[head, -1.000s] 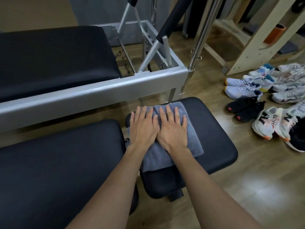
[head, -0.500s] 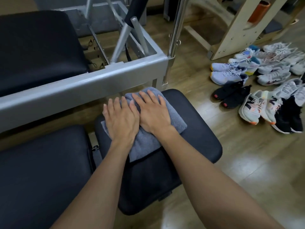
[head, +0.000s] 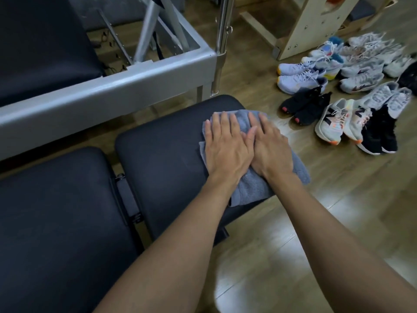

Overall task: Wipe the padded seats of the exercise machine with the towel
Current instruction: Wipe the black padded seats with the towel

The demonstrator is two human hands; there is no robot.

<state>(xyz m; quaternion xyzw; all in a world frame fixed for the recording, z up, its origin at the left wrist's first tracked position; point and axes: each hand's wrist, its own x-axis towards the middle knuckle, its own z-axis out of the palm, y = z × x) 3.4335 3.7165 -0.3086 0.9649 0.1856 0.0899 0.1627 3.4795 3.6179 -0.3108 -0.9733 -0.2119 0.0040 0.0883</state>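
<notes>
A grey-blue towel [head: 248,190] lies on the right part of the small black padded seat [head: 162,150], and its right corner hangs over the seat's edge. My left hand [head: 225,150] and my right hand [head: 270,147] press flat on the towel side by side, with the fingers pointing away from me. A larger black pad [head: 56,211] adjoins the small seat on the left. Another black pad [head: 40,48] sits inside the machine's frame at the upper left.
The grey metal frame rail [head: 101,86] runs across just beyond the seats, with a chrome pole [head: 222,41] at its corner. Several pairs of shoes [head: 338,98] lie on the wooden floor to the right. A pale wooden stand [head: 316,19] is behind them.
Both hands have slid the towel from the left and far part of the small seat to its right edge. The view has shifted with them.
</notes>
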